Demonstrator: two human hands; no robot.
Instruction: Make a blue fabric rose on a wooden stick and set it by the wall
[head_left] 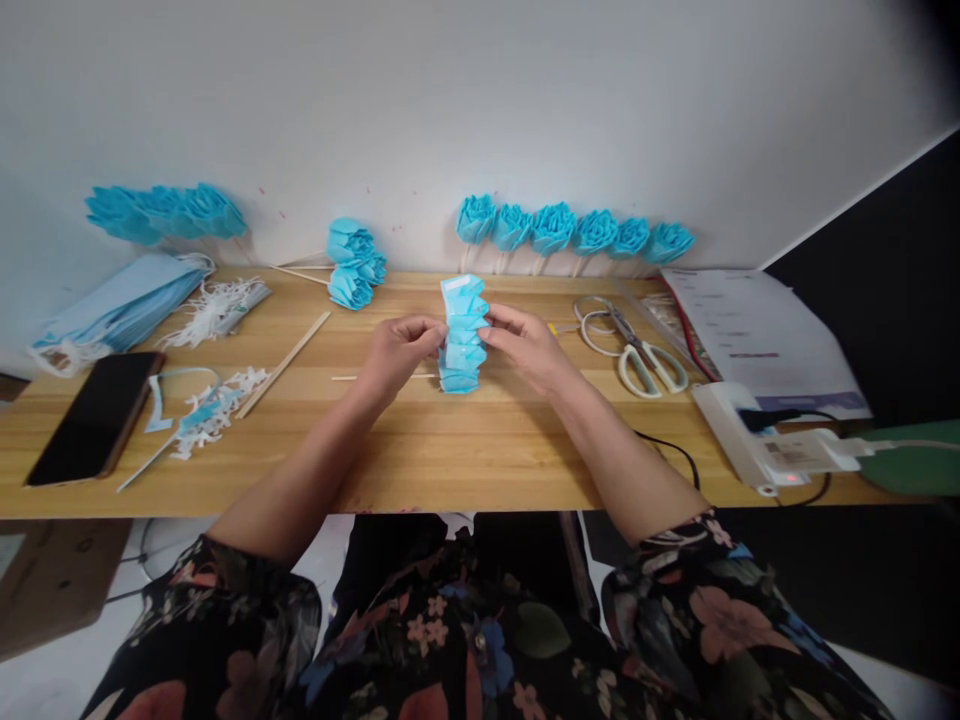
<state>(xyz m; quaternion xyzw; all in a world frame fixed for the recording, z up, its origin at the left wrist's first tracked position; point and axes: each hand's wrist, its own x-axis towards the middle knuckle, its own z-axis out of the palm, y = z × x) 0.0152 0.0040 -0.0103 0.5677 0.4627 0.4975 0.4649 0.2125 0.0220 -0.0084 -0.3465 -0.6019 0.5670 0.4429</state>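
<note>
A pleated strip of light-blue mask fabric [463,357] is held upright above the middle of the wooden table, a white patch at its top end. My left hand [405,350] pinches its left edge between thumb and fingers. On the opposite edge, my right hand [523,345] is closed with thumb and fingertips on the fabric. A thin wooden stick [382,377] lies behind the left wrist, partly hidden by it and ending near the strip's lower part. Whether stick and strip touch I cannot tell.
Blue fabric flowers [555,229] on sticks lean along the wall, with more flowers [351,265] left of centre. To the left lie face masks [124,305], a phone [94,418] and scraps [217,408]. Scissors [637,350], papers [757,330] and a power strip [742,435] are right.
</note>
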